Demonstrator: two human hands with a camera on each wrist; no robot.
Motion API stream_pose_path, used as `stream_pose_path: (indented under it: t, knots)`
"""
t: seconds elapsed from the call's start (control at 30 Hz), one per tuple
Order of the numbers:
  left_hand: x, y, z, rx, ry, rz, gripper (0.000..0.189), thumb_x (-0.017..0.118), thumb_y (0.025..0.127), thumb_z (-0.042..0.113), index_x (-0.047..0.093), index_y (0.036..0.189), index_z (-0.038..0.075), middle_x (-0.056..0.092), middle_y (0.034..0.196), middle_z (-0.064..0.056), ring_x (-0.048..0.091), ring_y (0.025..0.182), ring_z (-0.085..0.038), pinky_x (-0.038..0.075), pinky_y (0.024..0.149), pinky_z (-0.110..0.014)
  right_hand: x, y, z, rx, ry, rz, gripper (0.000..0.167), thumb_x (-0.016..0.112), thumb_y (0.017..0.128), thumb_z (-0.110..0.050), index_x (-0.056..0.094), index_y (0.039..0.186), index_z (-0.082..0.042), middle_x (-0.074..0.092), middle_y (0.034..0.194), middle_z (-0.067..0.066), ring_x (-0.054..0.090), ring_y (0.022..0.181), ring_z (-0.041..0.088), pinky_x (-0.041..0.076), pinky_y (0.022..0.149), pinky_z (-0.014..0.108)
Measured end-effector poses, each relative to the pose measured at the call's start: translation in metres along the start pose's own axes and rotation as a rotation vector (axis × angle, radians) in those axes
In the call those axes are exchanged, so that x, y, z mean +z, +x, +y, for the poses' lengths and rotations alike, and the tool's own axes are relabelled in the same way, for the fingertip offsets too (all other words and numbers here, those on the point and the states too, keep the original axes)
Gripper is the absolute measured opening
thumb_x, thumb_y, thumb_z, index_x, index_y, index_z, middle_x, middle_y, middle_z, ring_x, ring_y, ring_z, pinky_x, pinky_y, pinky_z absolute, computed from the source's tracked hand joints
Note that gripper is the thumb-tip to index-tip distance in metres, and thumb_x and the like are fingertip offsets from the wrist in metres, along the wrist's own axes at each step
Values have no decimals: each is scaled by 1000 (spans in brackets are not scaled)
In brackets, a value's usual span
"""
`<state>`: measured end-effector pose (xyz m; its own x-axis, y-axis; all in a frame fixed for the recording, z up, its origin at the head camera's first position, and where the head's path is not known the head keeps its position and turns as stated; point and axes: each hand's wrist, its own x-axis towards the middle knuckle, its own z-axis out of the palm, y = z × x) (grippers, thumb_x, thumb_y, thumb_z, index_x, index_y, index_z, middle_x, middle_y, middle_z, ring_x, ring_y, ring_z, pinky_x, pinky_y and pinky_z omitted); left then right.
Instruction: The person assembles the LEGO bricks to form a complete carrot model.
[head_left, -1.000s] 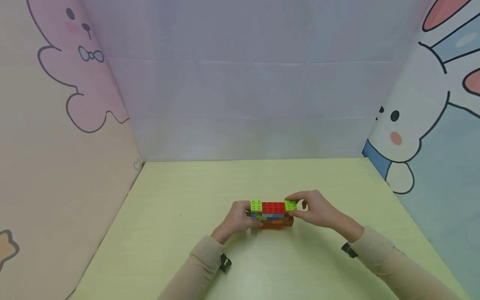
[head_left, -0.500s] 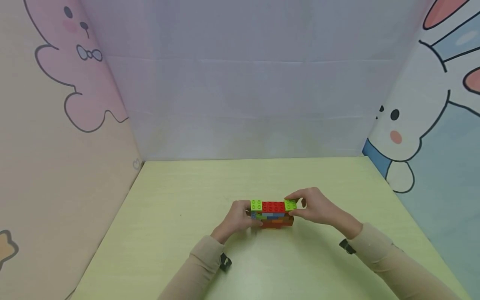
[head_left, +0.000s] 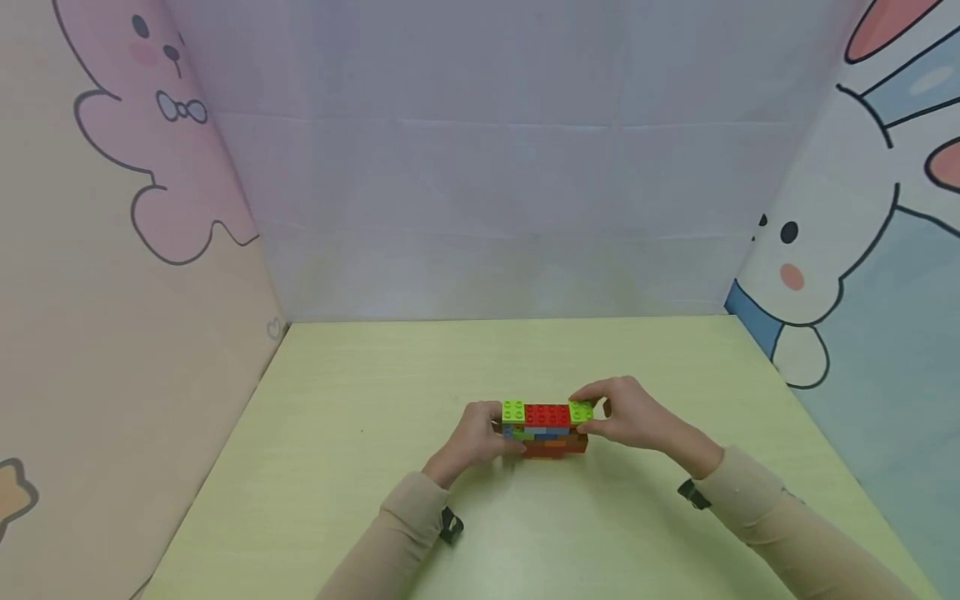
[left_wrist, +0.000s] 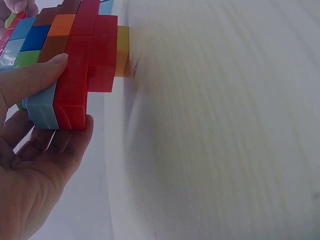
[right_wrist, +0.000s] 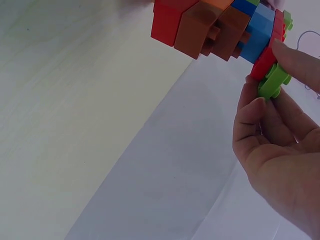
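Observation:
A built-up stack of toy building blocks (head_left: 547, 414) stands near the middle of the table, with red, blue, brown and orange layers. Its top row shows a red block between two lime-green ones. My left hand (head_left: 474, 435) grips the stack's left end, thumb in front and fingers behind; the left wrist view shows the thumb on a light-blue block (left_wrist: 44, 107). At the other end, my right hand (head_left: 628, 415) pinches the right lime-green block (right_wrist: 272, 82) between thumb and fingers. In the right wrist view this block sits against the red block (right_wrist: 264, 62), overhanging the stack's end.
The pale green table (head_left: 375, 367) reaches back to a plain cloth wall (head_left: 480, 208). Side walls printed with cartoon animals stand left and right. A yellow block (left_wrist: 122, 51) shows at the stack's bottom in the left wrist view.
My right hand and wrist have shifted very slightly up and left, still pinching the lime-green block. My left hand and the stack look unchanged.

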<state>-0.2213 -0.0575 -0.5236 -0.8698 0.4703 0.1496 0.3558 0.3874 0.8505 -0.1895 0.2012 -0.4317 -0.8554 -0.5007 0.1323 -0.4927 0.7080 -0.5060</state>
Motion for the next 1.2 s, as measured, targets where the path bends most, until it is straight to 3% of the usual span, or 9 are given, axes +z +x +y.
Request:
stream_pose_path:
  t: [0.33,0.57,0.87,1.03,1.2]
  knots:
    - [2,-1,0,-7,1,-1,36,86,68,7,72,100,12,68,88,8,61,77,-8,50,67,-27,4,-3,4,-21,20,11,31,79,79,-15,70,108,-9,65,97,-5,55,84,13,48,66,33]
    - [2,-2,1,-11,-5,5,37,86,68,7,72,102,13,68,89,9,61,79,-9,50,68,-26,7,-4,9,-12,106,17,33,79,79,-16,68,109,-9,66,104,-1,57,90,19,51,73,42]
    - [1,-2,-1,5,-22,4,38,86,68,7,72,102,13,68,90,8,62,79,-9,51,68,-26,22,-7,28,67,243,7,33,80,78,-17,69,107,-7,67,97,0,64,85,18,52,71,30]
    - [2,-2,-3,25,-20,15,37,86,67,6,72,101,12,68,88,7,62,78,-9,51,66,-26,28,-11,36,82,354,-12,31,79,79,-14,68,106,-6,68,99,4,65,90,23,52,73,28]
    - [0,-2,-2,18,-14,21,36,86,67,7,72,99,11,69,88,6,63,78,-9,51,67,-26,36,-12,39,82,386,-19,34,78,79,-7,66,110,-2,67,104,8,64,95,27,52,75,31]
